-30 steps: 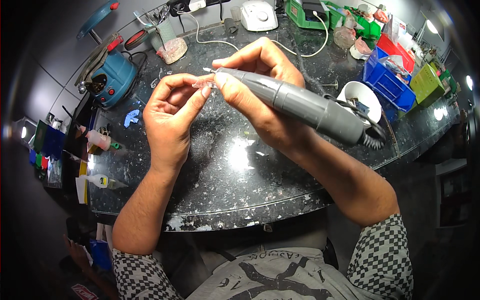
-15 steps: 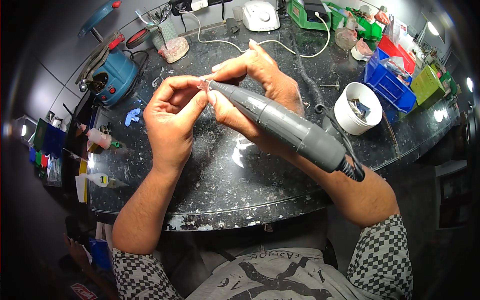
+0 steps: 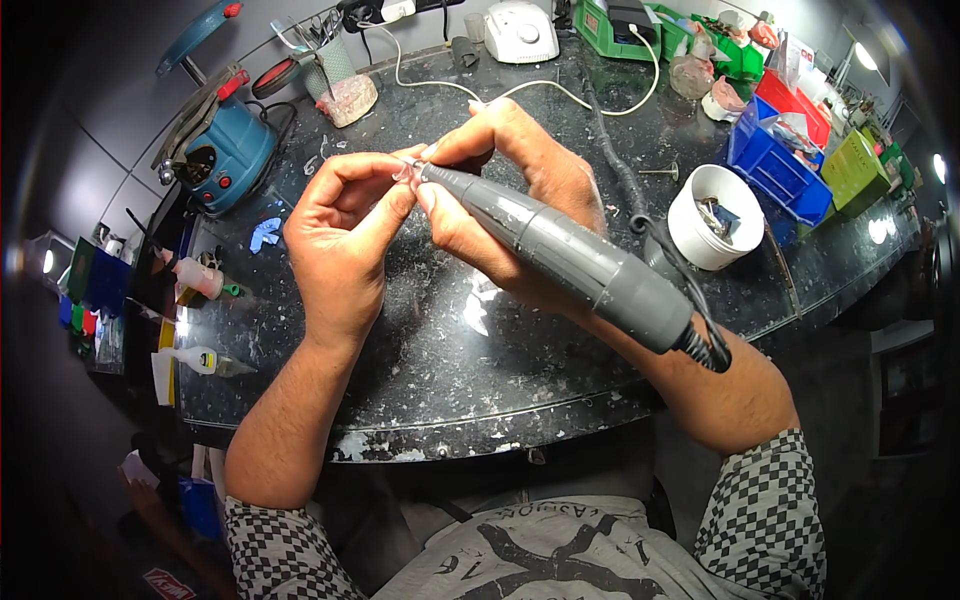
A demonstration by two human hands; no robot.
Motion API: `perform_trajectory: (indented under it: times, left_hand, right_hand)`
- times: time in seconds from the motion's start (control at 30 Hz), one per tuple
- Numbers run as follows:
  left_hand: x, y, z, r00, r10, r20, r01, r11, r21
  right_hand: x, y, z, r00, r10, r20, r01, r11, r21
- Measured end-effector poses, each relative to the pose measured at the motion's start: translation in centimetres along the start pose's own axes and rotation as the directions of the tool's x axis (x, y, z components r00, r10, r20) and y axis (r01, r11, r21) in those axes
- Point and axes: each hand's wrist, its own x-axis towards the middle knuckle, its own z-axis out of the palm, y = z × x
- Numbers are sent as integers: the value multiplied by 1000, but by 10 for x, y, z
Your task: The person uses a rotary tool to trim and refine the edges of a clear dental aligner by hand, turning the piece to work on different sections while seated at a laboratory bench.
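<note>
The left hand (image 3: pixel 340 228) pinched a small clear piece (image 3: pixel 405 173) between thumb and forefinger, above the black table (image 3: pixel 420 375). The right hand (image 3: pixel 552 180) gripped a grey drill (image 3: pixel 560 245), its front end close to the piece. Grinding seemed in hand, though any contact was hidden; the next move called for light, steady pressure.

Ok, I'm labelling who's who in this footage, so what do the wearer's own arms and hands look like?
The left hand and right hand are bare, with no gloves or rings visible. The forearms are uncovered too, and no watch shows. Short sleeves in a dark and pale grey checkerboard pattern end near the elbows.
</note>
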Motion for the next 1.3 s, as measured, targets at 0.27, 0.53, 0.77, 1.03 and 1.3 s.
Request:
perform_trajectory:
  times: [0.27, 0.53, 0.77, 1.03, 1.3]
  left_hand:
    - [1, 0, 4, 1000, 15, -4, -15, 1000, -5]
    - [2, -1, 3, 1000, 21, -16, -22, 998, -57]
    - [3, -1, 4, 999, 7, -32, -11, 994, -113]
    - [4, -2, 8, 999, 52, -9, -53, 988, -142]
    - [3, -6, 5, 997, 79, 8, -77, 984, -162]
  right_hand:
    - [1, -2, -2, 1000, 3, -19, -3, 1000, 14]
    - [-2, -8, -4, 976, 193, 102, -208, 965, 161]
    - [-2, -4, 3, 994, 103, 23, -104, 918, 384]
    - [-3, -5, -2, 991, 135, 2, -135, 990, 39]
    - [-3, -2, -1, 999, -39, 24, 41, 993, -110]
